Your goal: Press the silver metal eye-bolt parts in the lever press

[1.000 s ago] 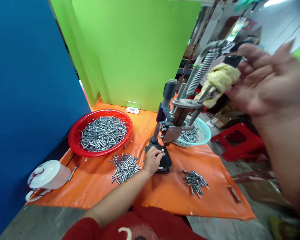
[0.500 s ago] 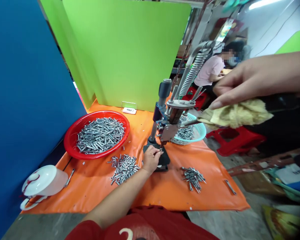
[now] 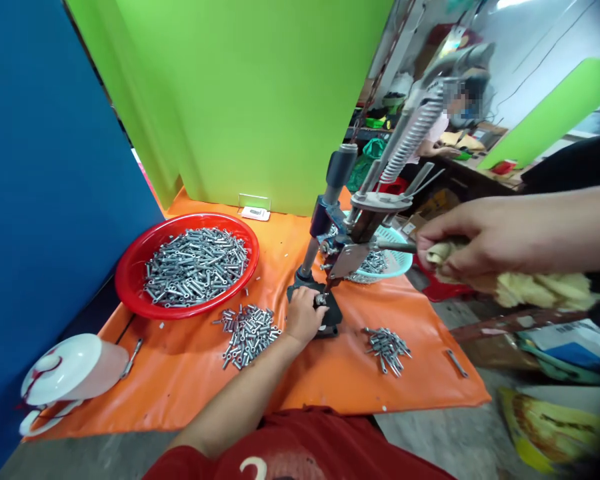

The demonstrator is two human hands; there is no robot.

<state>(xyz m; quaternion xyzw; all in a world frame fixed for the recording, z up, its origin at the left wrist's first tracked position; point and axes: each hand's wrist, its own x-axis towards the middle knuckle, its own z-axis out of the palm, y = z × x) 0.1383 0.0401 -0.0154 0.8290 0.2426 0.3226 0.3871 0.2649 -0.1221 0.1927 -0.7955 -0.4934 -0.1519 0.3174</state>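
Note:
A bench hand press (image 3: 363, 223) with a tall coil spring stands on the orange-covered table. At its black base (image 3: 333, 313), my left hand (image 3: 303, 315) pinches a small shiny metal part (image 3: 321, 300) under the press tip; the fingers partly hide it. My right hand (image 3: 473, 240) is closed round the press lever (image 3: 397, 246), whose grip is wrapped in yellowish cloth (image 3: 545, 290). Left of the base lies a pile of small metal eye-ended bolts (image 3: 250, 337). A smaller pile of similar parts (image 3: 387, 350) lies to the right of it.
A red basin (image 3: 125, 280) full of metal parts sits at the left, and a light blue basket (image 3: 403, 260) with more stands behind the press. A lidded white mug (image 3: 75, 373) is at the left front edge. Green (image 3: 260, 100) and blue panels border the table. Another person sits behind.
My right hand has come down, its fingers now wrapped round the cloth-covered lever. My left hand stays at the press base, its fingers slightly shifted. The whole view has turned a little.

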